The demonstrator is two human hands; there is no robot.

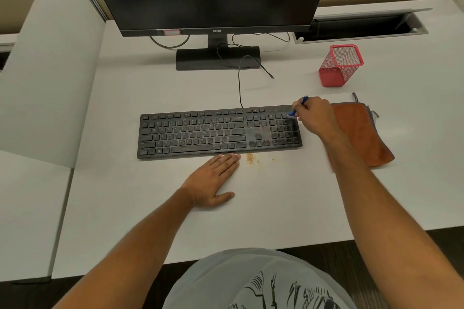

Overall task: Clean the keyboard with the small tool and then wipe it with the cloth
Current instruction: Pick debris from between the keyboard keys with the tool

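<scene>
Brushing stage. The right hand (315, 116) pinches the small blue tool (298, 107), its head touching the far right corner of the keyboard (218, 133). The left hand (217, 178) lies flat on the surface (150, 208), fingers straight and together, their tips at the keyboard's near edge. The cloth (361, 133) lies just right of the keyboard, partly under the right forearm. Brown crumbs (252, 159) sit on the surface just in front of the keyboard.

Risks: strokes may drive debris deeper between the keys or scatter it onto the cloth; the unsteadied right end may slide.

Unclear: the tool's bristles, blurred; the right fingers' exact grip; dust remaining among the keys.
</scene>
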